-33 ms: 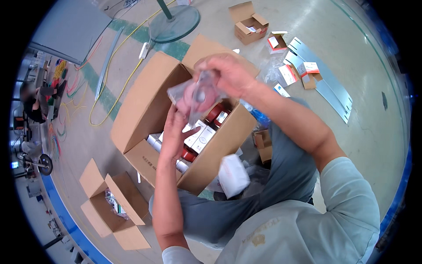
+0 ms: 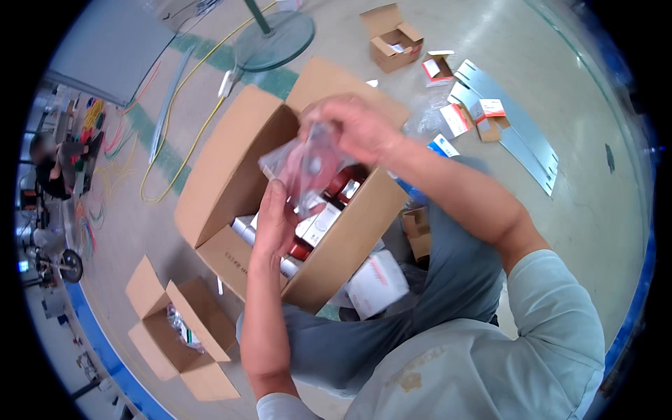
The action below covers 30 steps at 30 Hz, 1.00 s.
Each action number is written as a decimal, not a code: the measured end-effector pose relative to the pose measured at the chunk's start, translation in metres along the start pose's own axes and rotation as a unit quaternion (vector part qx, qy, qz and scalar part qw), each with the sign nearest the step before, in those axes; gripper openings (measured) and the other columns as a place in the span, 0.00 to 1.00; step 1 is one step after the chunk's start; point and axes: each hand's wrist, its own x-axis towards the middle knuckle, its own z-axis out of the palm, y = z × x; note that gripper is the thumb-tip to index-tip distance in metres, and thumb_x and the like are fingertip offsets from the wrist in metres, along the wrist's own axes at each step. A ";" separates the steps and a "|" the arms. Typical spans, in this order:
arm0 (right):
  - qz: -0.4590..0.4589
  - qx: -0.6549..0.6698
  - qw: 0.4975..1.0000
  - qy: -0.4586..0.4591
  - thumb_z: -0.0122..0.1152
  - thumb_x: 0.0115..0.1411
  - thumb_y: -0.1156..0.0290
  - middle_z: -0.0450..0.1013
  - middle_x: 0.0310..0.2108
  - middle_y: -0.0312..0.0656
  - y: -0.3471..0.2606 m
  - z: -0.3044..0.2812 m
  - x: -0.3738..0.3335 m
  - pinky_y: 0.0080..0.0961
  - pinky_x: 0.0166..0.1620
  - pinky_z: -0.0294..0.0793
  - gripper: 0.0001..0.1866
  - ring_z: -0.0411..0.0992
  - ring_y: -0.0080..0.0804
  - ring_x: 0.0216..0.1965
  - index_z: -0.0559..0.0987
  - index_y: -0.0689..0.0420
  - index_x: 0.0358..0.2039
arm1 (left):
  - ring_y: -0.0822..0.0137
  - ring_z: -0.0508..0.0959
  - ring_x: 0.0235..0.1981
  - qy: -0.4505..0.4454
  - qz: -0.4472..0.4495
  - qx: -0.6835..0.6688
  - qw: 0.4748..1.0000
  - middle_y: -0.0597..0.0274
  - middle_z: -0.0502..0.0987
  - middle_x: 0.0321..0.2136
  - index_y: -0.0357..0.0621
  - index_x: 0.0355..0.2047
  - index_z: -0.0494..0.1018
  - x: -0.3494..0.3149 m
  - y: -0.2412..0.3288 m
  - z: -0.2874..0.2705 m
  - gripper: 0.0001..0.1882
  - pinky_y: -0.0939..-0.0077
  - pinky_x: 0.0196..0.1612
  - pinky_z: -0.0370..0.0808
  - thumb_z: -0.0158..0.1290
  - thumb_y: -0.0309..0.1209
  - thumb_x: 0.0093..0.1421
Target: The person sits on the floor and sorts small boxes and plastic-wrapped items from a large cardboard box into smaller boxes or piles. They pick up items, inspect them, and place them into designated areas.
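A clear plastic bag with a pinkish-red round, ring-like part inside is held over a large open cardboard box. My right hand grips the bag's upper end, its fingers bent together. From below, my left hand holds the lower side of the bag, thumb up against the plastic. Inside the box beneath are white cartons and dark red round parts. The part's exact kind is blurred by the plastic and motion.
A white package lies between the box and my legs. At the lower left stands a smaller open carton. Small boxes, a slotted metal panel, a yellow cable and a round stand base are on the floor ahead.
The bag has shifted slightly, and its plastic is bunched differently around the part. The white package by my legs, blurred before, has come down a little to the right and now looks sharp.
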 end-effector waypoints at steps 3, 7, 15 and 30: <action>0.023 0.000 1.000 -0.013 0.61 0.65 0.72 0.80 0.34 0.47 0.019 0.009 -0.001 0.27 0.45 0.76 0.10 0.79 0.34 0.38 0.84 0.67 0.33 | 0.59 0.83 0.53 0.117 0.006 -0.003 0.993 0.52 0.76 0.58 0.39 0.66 0.65 -0.006 -0.012 0.003 0.31 0.64 0.40 0.90 0.44 0.53 0.77; 0.019 -0.133 0.989 0.061 0.66 0.64 0.65 0.78 0.26 0.40 0.045 0.009 0.008 0.22 0.33 0.72 0.14 0.78 0.25 0.31 0.84 0.63 0.26 | 0.63 0.84 0.48 0.202 0.095 0.063 0.973 0.53 0.80 0.53 0.34 0.61 0.70 0.002 -0.019 -0.010 0.29 0.66 0.44 0.87 0.42 0.51 0.78; 0.244 0.015 0.966 0.086 0.44 0.69 0.26 0.76 0.59 0.48 0.091 -0.003 -0.002 0.64 0.65 0.68 0.44 0.71 0.47 0.64 0.75 0.57 0.61 | 0.70 0.78 0.47 0.286 0.187 0.190 0.920 0.58 0.81 0.46 0.33 0.52 0.74 0.009 -0.011 -0.016 0.23 0.72 0.53 0.75 0.42 0.45 0.80; 0.306 0.046 0.949 0.059 0.48 0.59 0.17 0.71 0.63 0.51 0.106 -0.013 -0.006 0.63 0.61 0.72 0.55 0.70 0.49 0.66 0.70 0.56 0.66 | 0.77 0.76 0.38 0.270 0.244 0.336 0.869 0.64 0.80 0.37 0.33 0.44 0.77 0.009 -0.010 -0.023 0.14 0.79 0.44 0.75 0.50 0.34 0.77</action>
